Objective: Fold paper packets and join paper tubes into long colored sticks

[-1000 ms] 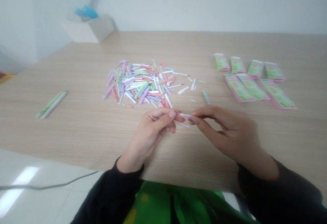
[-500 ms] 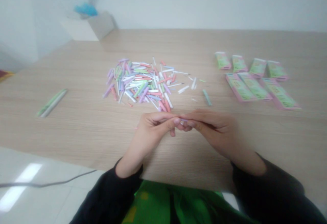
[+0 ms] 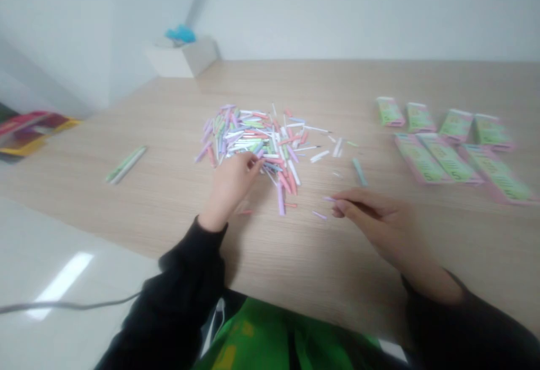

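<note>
My left hand (image 3: 232, 181) is at the near edge of a heap of pastel plastic tubes and thin sticks (image 3: 247, 134). Its thumb and fingers are pinched together by a purple piece; blur hides whether they grip it. My right hand (image 3: 375, 215), to the right and just over the table, pinches a small thin purple stick (image 3: 328, 198) that juts out leftward. Below its tip lies another short purple stick (image 3: 319, 215). A purple tube (image 3: 280, 198) and a small red stick (image 3: 291, 205) lie between the hands.
Several green-and-pink boxes (image 3: 436, 159) lie in two rows at the right. A teal tube (image 3: 360, 172) and clear pieces (image 3: 319, 156) lie right of the heap. Green and white sticks (image 3: 126, 165) are at left, a white box (image 3: 183, 58) with blue material behind.
My hands have parted: the left has gone forward and left to the heap, while the right keeps a small purple stick. A purple tube and a short purple stick now show on the table.
</note>
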`<state>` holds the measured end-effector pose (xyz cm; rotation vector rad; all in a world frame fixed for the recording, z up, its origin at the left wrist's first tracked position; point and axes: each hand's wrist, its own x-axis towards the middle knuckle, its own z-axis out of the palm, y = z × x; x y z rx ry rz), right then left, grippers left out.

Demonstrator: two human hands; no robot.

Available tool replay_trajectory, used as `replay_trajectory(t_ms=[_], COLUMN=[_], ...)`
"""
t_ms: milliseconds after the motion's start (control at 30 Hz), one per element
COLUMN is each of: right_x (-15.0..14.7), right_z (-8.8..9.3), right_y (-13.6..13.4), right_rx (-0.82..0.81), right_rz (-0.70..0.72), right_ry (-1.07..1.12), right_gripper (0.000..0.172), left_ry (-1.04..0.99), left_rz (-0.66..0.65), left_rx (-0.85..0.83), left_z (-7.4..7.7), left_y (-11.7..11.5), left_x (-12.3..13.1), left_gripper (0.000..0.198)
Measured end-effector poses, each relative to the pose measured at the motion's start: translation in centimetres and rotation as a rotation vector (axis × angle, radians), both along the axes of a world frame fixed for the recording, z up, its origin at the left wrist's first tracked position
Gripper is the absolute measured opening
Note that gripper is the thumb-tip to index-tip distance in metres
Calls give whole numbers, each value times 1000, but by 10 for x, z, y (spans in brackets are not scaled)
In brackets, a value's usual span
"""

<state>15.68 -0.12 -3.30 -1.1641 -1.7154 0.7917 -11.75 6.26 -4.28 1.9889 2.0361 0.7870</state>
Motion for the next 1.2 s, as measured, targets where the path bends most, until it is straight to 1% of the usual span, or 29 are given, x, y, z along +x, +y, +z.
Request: replay_trajectory(t_ms=[67, 133, 233, 333, 467, 533, 600, 667, 733, 767, 833, 867, 900, 933, 1033, 1133, 1200], right_x=[2, 2, 0, 0, 2, 3, 5, 8, 12, 14, 16, 16, 16, 15, 11, 7, 5], right_z=[-4, -7, -9, -10, -14, -16, -15, -10, -2, 4, 17, 23, 29, 35, 46, 49, 48], right_y=[-1, -1, -2, -3, -4, -4, -4, -2, 0, 2, 5, 6, 8, 9, 11, 11, 11], right_rx=[44, 94, 137, 166, 209, 233, 243, 236, 233, 239, 272, 302, 335, 367, 449, 497, 512], right_rz=[5, 16, 27, 34, 41, 38, 34, 21, -22, -50, -87, -93, -90, -84, -42, 33, 70], right_ry=[-65, -132, -182, -208, -234, -234, -228, -208, -173, -161, -167, -185, -214, -251, -376, -466, -500], right_gripper=[9, 10, 11, 12, 13, 14, 14, 13, 12, 12, 12, 13, 13, 13, 14, 15, 14], left_ry=[118, 146, 158, 173, 206, 222, 224, 219, 170, 116, -151, -267, -355, -421, -548, -627, -631], left_rz=[61, 72, 77, 88, 93, 75, 38, -14, -132, -228, -553, -669, -756, -801, -829, -841, -846], left_rx=[41, 56, 58, 49, 40, 43, 61, 97, 131, 139, 89, 21, -62, -119, -208, -246, -228], left_z=[-8, -17, -29, -37, -42, -41, -35, -25, -14, -9, -1, 1, 3, 4, 5, 5, 6], left_y=[18, 30, 40, 46, 52, 53, 51, 46, 36, 29, 14, 6, -2, -8, -21, -24, -24], left_x=[-11, -16, -15, -10, -7, -6, -5, -2, 4, 8, 18, 24, 29, 34, 45, 46, 46], left_gripper=[29, 30, 33, 34, 30, 28, 26, 23, 18, 17, 18, 20, 22, 22, 21, 21, 20])
